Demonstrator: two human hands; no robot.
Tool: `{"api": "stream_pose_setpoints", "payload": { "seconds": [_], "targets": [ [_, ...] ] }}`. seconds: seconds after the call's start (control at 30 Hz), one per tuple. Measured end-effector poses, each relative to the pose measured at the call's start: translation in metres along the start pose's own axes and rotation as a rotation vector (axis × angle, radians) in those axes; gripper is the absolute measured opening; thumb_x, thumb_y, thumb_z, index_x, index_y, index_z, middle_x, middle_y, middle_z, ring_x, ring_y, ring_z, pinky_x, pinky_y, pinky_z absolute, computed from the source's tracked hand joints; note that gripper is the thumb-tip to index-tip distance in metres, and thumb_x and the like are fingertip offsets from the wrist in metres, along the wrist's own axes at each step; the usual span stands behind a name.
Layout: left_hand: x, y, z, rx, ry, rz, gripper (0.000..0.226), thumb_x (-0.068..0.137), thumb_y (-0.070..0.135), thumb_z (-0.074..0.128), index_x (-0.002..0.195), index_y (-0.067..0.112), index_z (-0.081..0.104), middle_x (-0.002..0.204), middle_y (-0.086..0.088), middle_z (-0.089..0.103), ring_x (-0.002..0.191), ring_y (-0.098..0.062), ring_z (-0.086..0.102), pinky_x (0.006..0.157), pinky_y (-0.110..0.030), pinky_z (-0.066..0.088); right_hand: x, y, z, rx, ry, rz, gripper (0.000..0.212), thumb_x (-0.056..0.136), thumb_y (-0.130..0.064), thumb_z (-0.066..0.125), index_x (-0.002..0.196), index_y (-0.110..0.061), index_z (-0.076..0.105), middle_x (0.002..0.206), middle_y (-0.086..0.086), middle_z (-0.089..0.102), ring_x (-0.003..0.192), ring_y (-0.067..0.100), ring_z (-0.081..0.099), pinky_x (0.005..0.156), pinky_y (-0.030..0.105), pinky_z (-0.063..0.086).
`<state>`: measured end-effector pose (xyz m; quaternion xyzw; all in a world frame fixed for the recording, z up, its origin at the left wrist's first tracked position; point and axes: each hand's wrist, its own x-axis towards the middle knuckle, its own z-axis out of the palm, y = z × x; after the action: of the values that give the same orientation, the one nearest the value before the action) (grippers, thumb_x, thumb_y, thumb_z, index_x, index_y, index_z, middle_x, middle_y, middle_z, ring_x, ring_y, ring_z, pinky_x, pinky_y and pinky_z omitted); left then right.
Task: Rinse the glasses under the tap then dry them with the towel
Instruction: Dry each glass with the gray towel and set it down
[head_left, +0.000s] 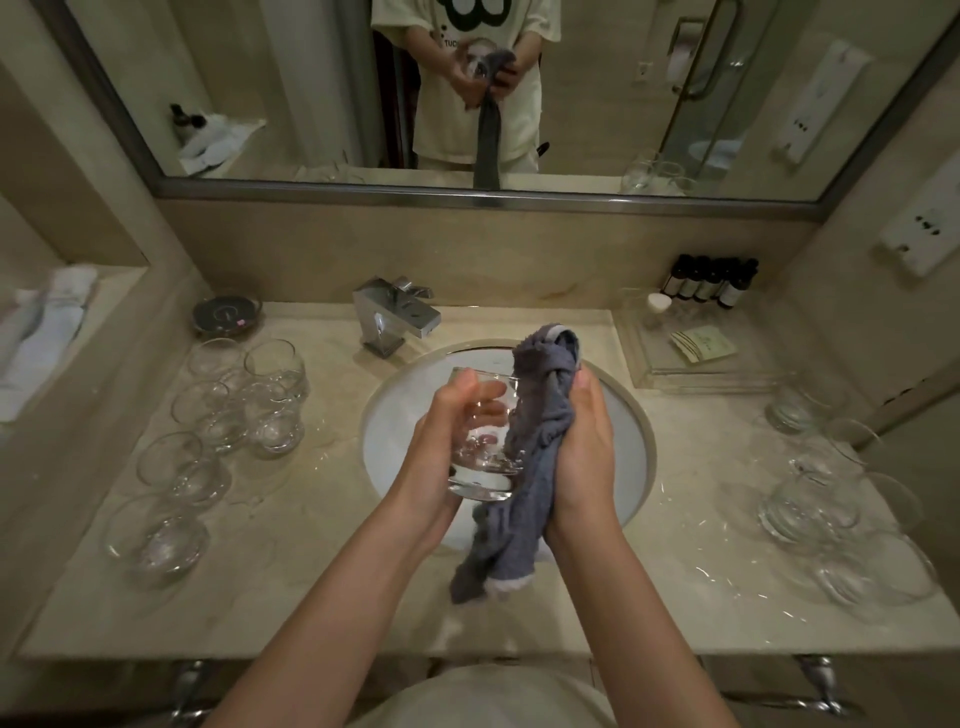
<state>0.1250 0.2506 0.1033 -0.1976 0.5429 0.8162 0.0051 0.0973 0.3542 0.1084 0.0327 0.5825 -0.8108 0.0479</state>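
Over the round white sink (631, 457), my left hand (447, 441) grips a clear glass (485, 462) with its mouth facing away from me. My right hand (584, 447) holds a blue-grey towel (535, 415) bunched against the right side of the glass, and the towel's tail hangs down toward the counter's front edge. The chrome tap (397, 317) stands behind the sink, with no water visible from it. Several clear glasses (244, 400) stand on the counter to the left. Several more glasses (831, 499) stand on the right.
A small dark dish (226, 314) sits at the back left. A clear tray (691, 353) with a sachet and a row of dark bottles (711, 280) are at the back right. White towels (41, 332) lie in the left niche. A mirror (311, 104) spans the back wall.
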Motion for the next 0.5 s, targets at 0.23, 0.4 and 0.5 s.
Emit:
{"api": "stream_pose_setpoints", "payload": {
  "seconds": [0.23,0.4,0.5],
  "targets": [
    [-0.0033,0.0023,0.0074,0.311,0.187,0.204,0.039,0.088,0.067,0.049,0.102,0.032,0.059,0.089,0.009,0.07,0.071,0.001,0.065,0.074,-0.028,0.048,-0.0019,0.0063,0.0075,-0.113,0.078,-0.158,0.027,0.104,-0.032,0.034,0.101,-0.032,0.06,0.084,-0.02,0.066,0.082,0.001,0.06,0.073,0.015,0.047],
    [-0.0069,-0.0013,0.0071,0.256,0.105,0.233,0.068,0.048,0.059,0.073,0.108,0.032,0.06,0.107,0.004,0.063,0.089,-0.006,0.066,0.071,-0.018,0.05,0.0013,0.0038,0.0046,-0.061,0.048,-0.141,0.033,0.103,-0.039,0.037,0.09,-0.046,0.067,0.093,-0.014,0.07,0.094,0.01,0.064,0.089,0.036,0.05],
    [-0.0056,0.0001,0.0042,0.094,-0.003,0.156,0.062,0.051,0.053,0.073,0.106,0.025,0.067,0.094,0.005,0.072,0.082,-0.01,0.071,0.068,-0.023,0.053,0.001,-0.0032,0.0023,0.06,0.052,-0.005,0.026,0.102,-0.04,0.04,0.105,-0.039,0.065,0.101,-0.004,0.07,0.094,0.013,0.067,0.084,0.032,0.056]
  ]
}}
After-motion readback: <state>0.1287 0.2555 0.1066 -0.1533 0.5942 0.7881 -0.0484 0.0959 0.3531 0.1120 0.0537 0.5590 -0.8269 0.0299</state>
